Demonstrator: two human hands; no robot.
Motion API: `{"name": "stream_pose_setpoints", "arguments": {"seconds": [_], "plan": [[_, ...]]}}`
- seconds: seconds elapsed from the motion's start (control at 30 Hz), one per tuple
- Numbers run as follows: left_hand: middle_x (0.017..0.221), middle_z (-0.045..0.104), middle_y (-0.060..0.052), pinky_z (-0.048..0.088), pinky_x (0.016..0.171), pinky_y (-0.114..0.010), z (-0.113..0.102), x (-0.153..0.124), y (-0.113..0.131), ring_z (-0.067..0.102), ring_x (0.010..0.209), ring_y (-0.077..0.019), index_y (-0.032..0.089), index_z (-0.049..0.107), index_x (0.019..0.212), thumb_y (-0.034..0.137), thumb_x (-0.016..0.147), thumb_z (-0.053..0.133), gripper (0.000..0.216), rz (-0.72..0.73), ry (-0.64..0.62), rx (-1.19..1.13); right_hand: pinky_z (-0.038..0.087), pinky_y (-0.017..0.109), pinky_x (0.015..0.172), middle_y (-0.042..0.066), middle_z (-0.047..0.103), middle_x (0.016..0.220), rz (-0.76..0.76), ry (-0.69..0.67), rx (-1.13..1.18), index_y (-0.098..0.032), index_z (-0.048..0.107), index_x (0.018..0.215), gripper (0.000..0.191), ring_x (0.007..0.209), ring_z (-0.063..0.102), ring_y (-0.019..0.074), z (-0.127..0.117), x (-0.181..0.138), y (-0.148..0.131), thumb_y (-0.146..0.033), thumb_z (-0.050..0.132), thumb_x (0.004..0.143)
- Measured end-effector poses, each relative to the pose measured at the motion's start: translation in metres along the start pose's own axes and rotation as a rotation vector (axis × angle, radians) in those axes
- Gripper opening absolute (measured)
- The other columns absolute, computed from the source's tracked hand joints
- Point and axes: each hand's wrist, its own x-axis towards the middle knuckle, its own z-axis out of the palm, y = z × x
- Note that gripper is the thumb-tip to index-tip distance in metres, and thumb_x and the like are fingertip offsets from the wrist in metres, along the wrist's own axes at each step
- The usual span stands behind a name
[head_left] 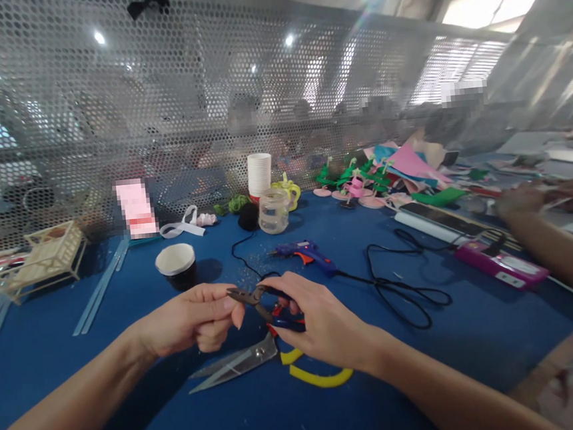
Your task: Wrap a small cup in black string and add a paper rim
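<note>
My right hand (315,313) is wrapped around the handles of a pair of pliers (246,297), whose jaws point left. At the tips of those jaws, my left hand (200,316) is pinched closed; whatever sits between its thumb and fingers is too small to make out. Below both hands lies a pair of large scissors (239,363) with open blades and yellow-and-red handles, partly hidden by the right hand. A blue glue gun (304,253) rests just beyond the pliers, its black cord running right. A dark paper cup (176,266) with a white inside stands beyond my left hand.
A clear jar (273,211) and stacked white cups (259,174) stand at the back by a perforated metal screen (181,104). A small stick-built frame (52,255) sits left. Right are green-and-pink craft pieces (354,182), a purple power strip (501,263) and another person's arm (560,244).
</note>
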Motion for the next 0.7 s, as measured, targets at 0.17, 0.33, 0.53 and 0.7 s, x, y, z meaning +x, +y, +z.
{"name": "stream_pose_setpoints", "arguments": {"seconds": [0.17,0.33,0.53,0.7], "plan": [[0.039,0.020,0.011,0.011,0.036,-0.018,-0.0016,-0.0004,-0.0010,0.013,0.034,-0.0033,0.013,0.055,0.069,0.031,0.079,0.053,0.020,-0.032,-0.040,-0.043,0.045,0.028,0.062,0.007,0.053,0.088,0.004,-0.016,0.002,-0.015,0.049,0.106,0.044,0.076,0.051,0.0165,0.0013,-0.0006,0.0009,-0.008,0.057,0.063],[0.038,0.020,0.011,0.011,0.035,-0.018,-0.0019,0.0009,-0.0011,0.013,0.034,-0.0035,0.013,0.055,0.069,0.030,0.078,0.054,0.019,-0.031,-0.066,-0.052,0.044,0.028,0.063,0.007,0.053,0.087,-0.008,-0.026,0.027,-0.015,0.049,0.105,0.042,0.075,0.050,0.0160,0.0018,-0.0005,0.0006,-0.009,0.057,0.064],[0.039,0.021,0.010,0.011,0.035,-0.018,-0.0031,0.0014,-0.0025,0.013,0.034,-0.0037,0.013,0.056,0.070,0.029,0.079,0.052,0.018,-0.023,-0.086,-0.056,0.044,0.028,0.064,0.008,0.054,0.086,-0.030,-0.031,0.046,-0.014,0.049,0.105,0.039,0.078,0.051,0.0172,0.0027,-0.0015,0.0006,-0.012,0.056,0.067],[0.039,0.021,0.010,0.011,0.035,-0.018,-0.0034,0.0007,-0.0036,0.012,0.033,-0.0034,0.014,0.056,0.070,0.029,0.080,0.051,0.019,-0.027,-0.100,-0.073,0.044,0.029,0.064,0.008,0.055,0.086,-0.035,-0.030,0.045,-0.012,0.050,0.105,0.038,0.077,0.051,0.0175,0.0028,-0.0019,0.0006,-0.013,0.056,0.067]]}}
